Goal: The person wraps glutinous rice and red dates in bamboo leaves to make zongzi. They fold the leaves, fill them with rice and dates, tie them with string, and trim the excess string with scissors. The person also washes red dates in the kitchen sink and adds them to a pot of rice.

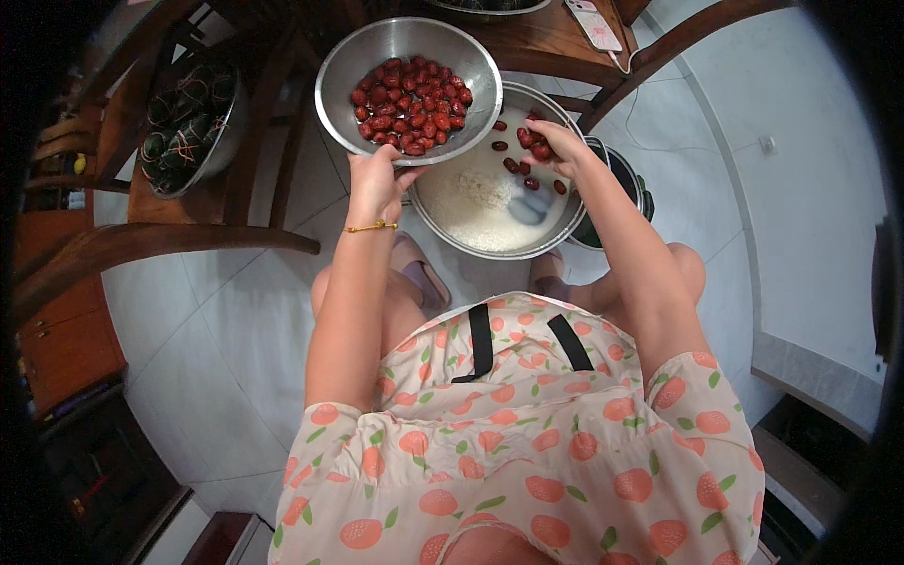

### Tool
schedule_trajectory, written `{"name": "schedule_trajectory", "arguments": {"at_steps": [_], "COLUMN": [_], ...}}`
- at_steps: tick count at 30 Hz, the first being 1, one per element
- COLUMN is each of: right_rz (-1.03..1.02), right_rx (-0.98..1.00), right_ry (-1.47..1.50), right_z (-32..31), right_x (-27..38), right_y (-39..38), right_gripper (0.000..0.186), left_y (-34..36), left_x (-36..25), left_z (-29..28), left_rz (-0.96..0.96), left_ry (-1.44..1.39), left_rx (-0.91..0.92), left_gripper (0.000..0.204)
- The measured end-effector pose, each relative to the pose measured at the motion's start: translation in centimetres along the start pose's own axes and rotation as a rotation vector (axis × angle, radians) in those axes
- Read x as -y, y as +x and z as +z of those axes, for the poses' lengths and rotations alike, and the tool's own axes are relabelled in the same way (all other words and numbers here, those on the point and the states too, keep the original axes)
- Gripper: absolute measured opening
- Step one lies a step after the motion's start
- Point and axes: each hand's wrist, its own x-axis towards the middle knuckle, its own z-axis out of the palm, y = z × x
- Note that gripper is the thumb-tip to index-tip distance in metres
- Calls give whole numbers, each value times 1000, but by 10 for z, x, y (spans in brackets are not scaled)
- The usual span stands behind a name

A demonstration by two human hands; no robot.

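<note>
Steel bowl of red dates sits tipped in my left hand, which grips its near rim with the thumb hooked over the edge, so the bowl hangs above and to the left of the basin below. My left wrist wears a thin gold bracelet. My right hand is out over the basin, just right of the bowl, fingers curled shut around a few dates. Several loose dates lie in the basin near that hand, on the far side of the white rice that fills it. A pale spoon rests in the rice, nearer to me than my right hand. The basin stands on the white tiled floor in front of my knees. To the left, a second steel bowl of dark wrapped bundles sits on a wooden chair. Behind the basin, to its right, a dark pot shows in part. A phone lies on the desk beyond.
</note>
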Motion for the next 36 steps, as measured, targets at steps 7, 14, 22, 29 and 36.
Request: {"name": "schedule_trajectory", "arguments": {"at_steps": [7, 14, 22, 29, 36], "right_rz": [-427, -878, -620, -576, -150], "right_rx": [-74, -277, 46, 65, 237], "right_ry": [-534, -1208, -1047, -649, -66], "right_z": [11, 88, 109, 126, 111], "right_x": [49, 55, 19, 11, 42], "right_y": [-42, -40, -24, -8, -33], "right_gripper": [43, 73, 102, 62, 27], "left_y": [-1, -2, -15, -19, -12], "left_x": [2, 9, 16, 22, 19], "left_z": [2, 16, 40, 42, 35], "left_rz": [-20, -83, -116, -142, -189], "left_ry": [71, 121, 178, 163, 107], "left_rx": [-32, 84, 40, 68, 149], "left_gripper": [61, 67, 68, 67, 75]}}
